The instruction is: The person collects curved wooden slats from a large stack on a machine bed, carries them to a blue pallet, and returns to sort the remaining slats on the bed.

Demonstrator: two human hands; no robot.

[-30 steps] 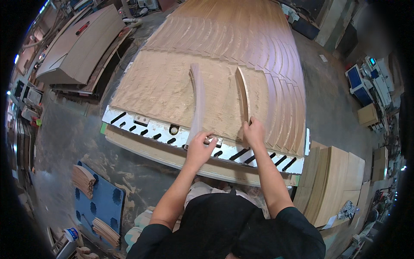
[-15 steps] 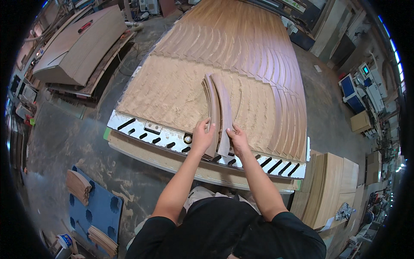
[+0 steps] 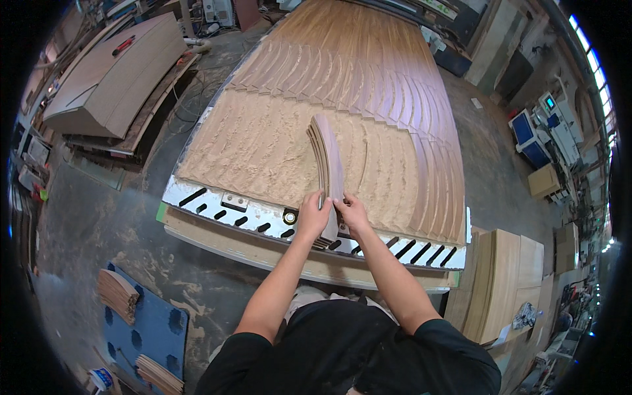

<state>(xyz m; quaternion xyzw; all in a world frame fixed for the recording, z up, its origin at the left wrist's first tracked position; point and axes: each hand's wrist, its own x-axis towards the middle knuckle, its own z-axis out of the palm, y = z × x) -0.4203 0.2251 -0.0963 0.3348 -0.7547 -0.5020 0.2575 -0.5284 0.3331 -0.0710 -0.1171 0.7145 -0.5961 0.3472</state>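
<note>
A stack of curved wooden strips [image 3: 327, 155] stands in front of me, its near end over the white slotted edge [image 3: 266, 226] of the machine bed. My left hand [image 3: 315, 214] is closed on the stack's left side near that end. On its right side my right hand [image 3: 351, 213] grips the same stack, thumb and fingers at its edge. Sawdust [image 3: 243, 141] lies in ridges across the bed around the stack. To the right, cut curved strips [image 3: 437, 187] lie side by side in the wooden panel, and beyond them the panel [image 3: 355, 29] is smooth and uncut.
On the left, a stack of boards [image 3: 125, 76] carries a red tool [image 3: 123, 45]. A blue pallet [image 3: 148, 332] at lower left holds two bundles of curved pieces [image 3: 117, 296]. More wooden boards [image 3: 503, 283] are piled at right, below a machine with a screen [image 3: 550, 103].
The right-hand strip has moved left against the stack, closing the gap between them. My right hand has come left, nearer my left hand.
</note>
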